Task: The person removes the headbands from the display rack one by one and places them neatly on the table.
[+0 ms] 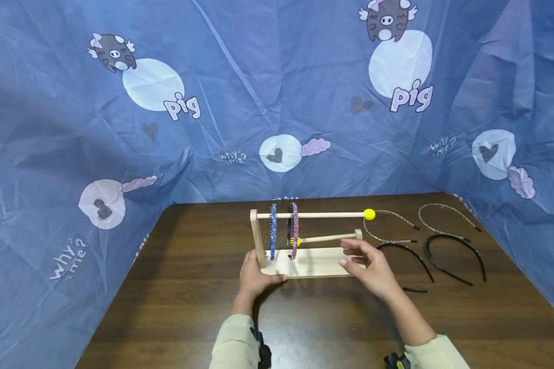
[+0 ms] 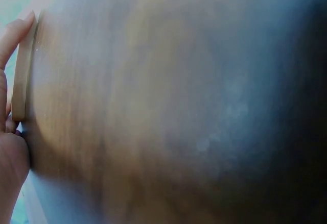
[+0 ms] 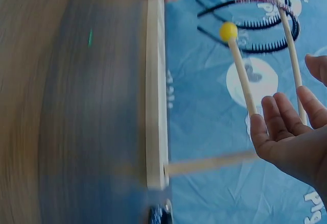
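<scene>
1. Rack (image 1: 323, 262) stands between my hands, left hand (image 1: 254, 278) gripping its left end.
2. Right hand (image 1: 373, 270), fingers loosely bent, holds nothing beside its right end.
3. Blue headband (image 1: 273, 233) and pink headband (image 1: 295, 230) hang right of my left fingers.
4. Lower rod (image 1: 325, 239) lies beyond my right fingertips; black headbands (image 1: 448, 236), to their right.

Blue pig-print cloth (image 1: 240, 87) behind brown wooden table (image 1: 184, 292).

Head view is bright, mostly sharp; soft glare sits on near part of tabletop (image 1: 323, 328), shadow darkens left of backdrop (image 1: 240, 102). Left wrist view is hazy, blurred, near-black at right. Right wrist view smears tabletop; backdrop looks clearer.
</scene>
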Tool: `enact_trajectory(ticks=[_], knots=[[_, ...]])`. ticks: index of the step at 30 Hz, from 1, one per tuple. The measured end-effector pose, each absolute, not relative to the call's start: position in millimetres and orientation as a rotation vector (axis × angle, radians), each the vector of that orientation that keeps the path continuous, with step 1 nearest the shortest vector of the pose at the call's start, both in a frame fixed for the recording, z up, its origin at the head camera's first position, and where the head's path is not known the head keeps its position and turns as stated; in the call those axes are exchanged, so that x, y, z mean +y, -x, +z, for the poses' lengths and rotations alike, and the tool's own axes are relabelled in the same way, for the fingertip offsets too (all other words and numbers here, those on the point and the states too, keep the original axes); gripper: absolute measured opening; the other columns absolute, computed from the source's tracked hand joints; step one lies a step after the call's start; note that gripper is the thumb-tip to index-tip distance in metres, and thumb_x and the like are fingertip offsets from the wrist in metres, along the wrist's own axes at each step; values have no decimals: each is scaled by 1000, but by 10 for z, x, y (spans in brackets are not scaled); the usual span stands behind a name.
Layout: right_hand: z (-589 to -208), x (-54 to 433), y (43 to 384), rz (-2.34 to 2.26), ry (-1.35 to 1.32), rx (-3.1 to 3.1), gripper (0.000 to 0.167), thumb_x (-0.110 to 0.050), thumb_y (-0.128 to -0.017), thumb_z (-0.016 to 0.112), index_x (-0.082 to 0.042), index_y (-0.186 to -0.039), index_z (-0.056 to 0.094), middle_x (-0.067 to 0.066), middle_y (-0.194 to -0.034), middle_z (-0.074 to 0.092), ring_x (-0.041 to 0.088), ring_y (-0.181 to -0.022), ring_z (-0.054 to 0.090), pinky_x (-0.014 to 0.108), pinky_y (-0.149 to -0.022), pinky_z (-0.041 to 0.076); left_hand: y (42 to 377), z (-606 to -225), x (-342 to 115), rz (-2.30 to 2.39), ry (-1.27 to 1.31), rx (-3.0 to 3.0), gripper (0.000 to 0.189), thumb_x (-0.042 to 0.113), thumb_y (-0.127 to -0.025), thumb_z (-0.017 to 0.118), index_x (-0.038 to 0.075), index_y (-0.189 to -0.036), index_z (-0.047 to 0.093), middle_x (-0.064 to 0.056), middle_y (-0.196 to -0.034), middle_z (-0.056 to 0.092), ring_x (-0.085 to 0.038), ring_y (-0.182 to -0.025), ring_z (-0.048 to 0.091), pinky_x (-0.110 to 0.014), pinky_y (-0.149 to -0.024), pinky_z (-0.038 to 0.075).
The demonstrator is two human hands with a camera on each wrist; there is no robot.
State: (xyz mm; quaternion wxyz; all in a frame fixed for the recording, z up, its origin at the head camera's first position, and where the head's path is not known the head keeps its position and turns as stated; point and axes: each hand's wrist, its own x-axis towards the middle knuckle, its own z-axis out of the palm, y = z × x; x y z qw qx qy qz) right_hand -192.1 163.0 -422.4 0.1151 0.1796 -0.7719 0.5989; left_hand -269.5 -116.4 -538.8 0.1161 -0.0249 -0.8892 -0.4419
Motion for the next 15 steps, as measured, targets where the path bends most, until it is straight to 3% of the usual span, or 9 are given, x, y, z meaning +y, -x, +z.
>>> enact_trajectory(ticks=[5,11,15], knots=[[-4278,1436,1950,1880,-553,-2165,40,12,-79,63,16,-117,50,33,-113,52,50,-100,49,36,-81,47,2689,-5394,-1171,-1298,69,-2621,79,32,-40,93,8,-105,54,-3,-99,52,-23,-91,52,-38,-84,43],[-4295,1227,1992,1959,-567,-2134,42,13,-79,62,16,-119,48,32,-114,53,43,-101,51,48,-84,45,2688,-5383,-1172,-1284,75,-2618,79,32,-40,92,7,-105,54,-3,-98,52,-23,-89,52,-38,-83,43],[-4279,1092,2023,2012,-555,-2114,42,13,-79,61,17,-119,48,28,-112,55,49,-102,48,39,-84,46,2702,-5380,-1179,-1292,86,-2602,79,30,-40,93,6,-105,55,-4,-100,53,-23,-90,53,-38,-85,43]])
